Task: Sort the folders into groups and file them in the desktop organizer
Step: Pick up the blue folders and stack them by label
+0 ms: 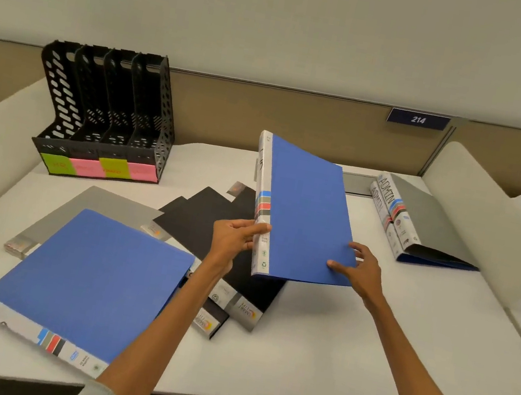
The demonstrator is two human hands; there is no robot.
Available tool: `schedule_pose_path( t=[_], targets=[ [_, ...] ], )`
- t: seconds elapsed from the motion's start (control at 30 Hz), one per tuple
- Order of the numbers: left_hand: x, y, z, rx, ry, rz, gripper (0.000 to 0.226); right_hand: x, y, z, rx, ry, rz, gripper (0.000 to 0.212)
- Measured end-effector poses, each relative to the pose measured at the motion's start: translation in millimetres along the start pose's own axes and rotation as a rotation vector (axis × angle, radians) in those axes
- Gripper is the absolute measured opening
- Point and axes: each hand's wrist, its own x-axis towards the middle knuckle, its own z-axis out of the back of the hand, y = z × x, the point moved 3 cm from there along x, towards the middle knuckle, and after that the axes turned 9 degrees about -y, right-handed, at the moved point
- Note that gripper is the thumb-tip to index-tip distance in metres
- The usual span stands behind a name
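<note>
Held folder: a blue folder point(305, 212) is up off the tabletop point(331, 342), tilted, with its white spine on the left side
Left hand: the left hand point(233, 236) grips that white spine near its lower end, fingers curled round the edge
Right hand: the right hand point(359, 270) pinches the lower right corner of the cover, thumb on the blue front, fingers along the edge
Folder to hands: it sits between the two hands, lower edge at hand level, the rest rising away toward the far partition
Black folders: black folders point(206, 219) lie fanned flat mid-tabletop, right under the raised one and the left wrist
Second blue folder: the second blue folder point(91, 279) lies flat at near left, just beside the left forearm, spine toward the near edge
Grey folder: a grey folder point(104, 204) lies beneath it, showing on the far side
Organizer: the black desktop organizer point(106, 114) stands at far left, well apart from the held folder, green and pink sticky notes point(97, 165) across its front
Right pile: the ADMIN folders point(417, 225) lie stacked at far right, grey over blue, well apart from the right hand
Number plate: a 214 plate point(418, 119) is on the partition behind
</note>
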Motion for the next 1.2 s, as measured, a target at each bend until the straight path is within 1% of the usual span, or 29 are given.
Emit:
schedule_pose_path(
  t=[0.07,0.17,0.23,0.4,0.5,0.6,0.67,0.77,0.83,0.9,0.97,1.07,1.2],
  targets=[
    [10.5,0.1,-20.8,-0.006,0.015,0.010,0.017,15.4,-4.5,10.5,-0.022,-0.061,0.012,0.069],
    [31.3,1.0,-49.6,0.009,0.013,0.021,0.026,41.4,-12.4,21.1,-0.048,-0.116,-0.017,0.066],
    [47.9,2.5,-67.1,0.021,0.011,0.036,0.028,57.6,-15.0,25.1,-0.059,-0.131,-0.031,0.066],
    [91.8,15.2,-106.5,0.080,0.012,0.075,0.019,102.7,-32.2,29.0,-0.080,-0.149,-0.063,0.071],
    [116.1,29.5,-129.0,0.094,-0.010,0.105,0.019,131.9,-43.1,29.9,-0.127,-0.148,-0.065,0.068],
    [140.4,46.9,-150.5,0.114,-0.038,0.154,0.023,158.0,-50.2,30.5,-0.160,-0.161,-0.056,0.062],
    [156.0,57.5,-163.0,0.128,-0.043,0.177,0.024,170.3,-58.8,27.2,-0.244,-0.132,-0.077,0.063],
    [175.4,76.3,-177.6,0.204,0.002,0.180,0.026,178.4,-71.9,10.2,-0.401,0.013,-0.079,0.073],
    [183.3,93.8,-184.6,0.299,0.028,0.169,0.024,181.4,-77.8,-6.4,-0.402,0.110,-0.048,0.073],
    [190.7,111.5,-184.7,0.407,-0.035,0.151,0.019,183.9,-82.9,-20.1,-0.378,0.170,-0.041,0.072],
    [196.0,120.6,-184.2,0.453,-0.098,0.123,0.018,188.6,-88.9,-28.4,-0.442,0.171,-0.002,0.069],
    [200.2,120.1,-185.7,0.519,-0.128,0.058,0.020,193.4,-93.4,-33.5,-0.500,0.110,0.057,0.064],
    [199.8,125.1,-185.6,0.462,-0.153,0.055,0.032,195.2,-93.7,-36.3,-0.507,0.021,0.092,0.058]
  ],
)
